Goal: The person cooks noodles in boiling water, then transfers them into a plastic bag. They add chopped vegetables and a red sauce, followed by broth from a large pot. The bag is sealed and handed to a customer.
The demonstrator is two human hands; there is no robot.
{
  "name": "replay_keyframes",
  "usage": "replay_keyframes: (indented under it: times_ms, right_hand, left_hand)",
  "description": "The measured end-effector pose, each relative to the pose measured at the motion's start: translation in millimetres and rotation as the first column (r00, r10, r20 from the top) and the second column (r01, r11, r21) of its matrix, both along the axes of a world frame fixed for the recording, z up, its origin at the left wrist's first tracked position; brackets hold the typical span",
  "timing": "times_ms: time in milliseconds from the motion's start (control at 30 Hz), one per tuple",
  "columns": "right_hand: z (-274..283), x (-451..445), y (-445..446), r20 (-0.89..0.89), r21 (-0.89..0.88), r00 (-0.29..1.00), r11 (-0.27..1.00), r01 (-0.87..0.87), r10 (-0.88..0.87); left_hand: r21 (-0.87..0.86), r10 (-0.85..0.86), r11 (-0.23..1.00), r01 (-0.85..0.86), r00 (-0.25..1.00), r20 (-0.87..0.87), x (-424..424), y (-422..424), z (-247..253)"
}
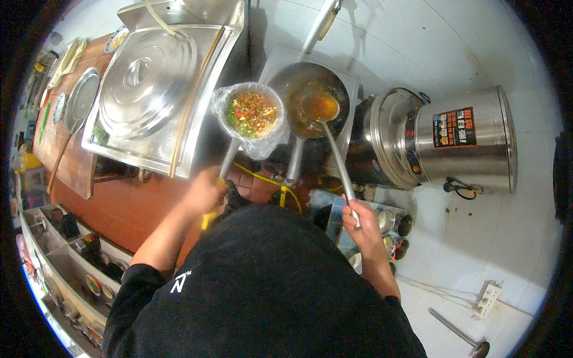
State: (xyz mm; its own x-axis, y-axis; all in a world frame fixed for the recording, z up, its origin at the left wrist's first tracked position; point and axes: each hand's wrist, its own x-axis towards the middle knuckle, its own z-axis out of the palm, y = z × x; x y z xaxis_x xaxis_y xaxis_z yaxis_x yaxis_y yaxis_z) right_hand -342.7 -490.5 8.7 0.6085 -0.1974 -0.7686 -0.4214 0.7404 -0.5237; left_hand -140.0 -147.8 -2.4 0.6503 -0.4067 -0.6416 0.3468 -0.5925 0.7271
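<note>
My left hand (207, 190) grips the metal handle of a round vessel lined with a clear plastic bag (283, 129). Chopped red, green and pale-yellow food (253, 114) lies inside the lining. My right hand (361, 218) is closed around the long handle of a metal ladle (335, 156). The ladle's bowl holds orange-brown liquid (323, 107) and is over a dark wok (293, 78), which has more brown liquid in it. The wok's metal handle (295, 161) points towards me, between my two hands. The bagged vessel is just left of the wok.
Left stands a steel cooker with a domed lid (147, 85) and long wooden sticks (197, 98). Beyond it, a wooden board (67, 165) bears a long-handled strainer (82, 100). Large steel containers (465, 138) are at the right, above several seasoning pots (387, 221). A yellow hose (257, 173) runs below.
</note>
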Motion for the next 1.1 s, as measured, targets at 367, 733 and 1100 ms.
replay_keyframes:
  times_ms: [367,733,1100]
  right_hand:
    - [92,-17,14,-0.038,-0.157,0.993,0.981,-0.112,0.108]
    - [128,-39,18,-0.128,-0.189,0.985,0.972,-0.136,0.113]
    - [124,-21,36,-0.379,-0.436,0.835,0.719,-0.541,0.398]
  left_hand:
    - [-0.036,-0.041,0.998,0.041,0.999,0.01,9,-12,-7]
    - [-0.104,-0.088,0.991,0.088,0.996,0.01,17,-34,-4]
    - [-0.138,-0.064,0.988,0.062,0.998,-0.014,16,-40,-2]
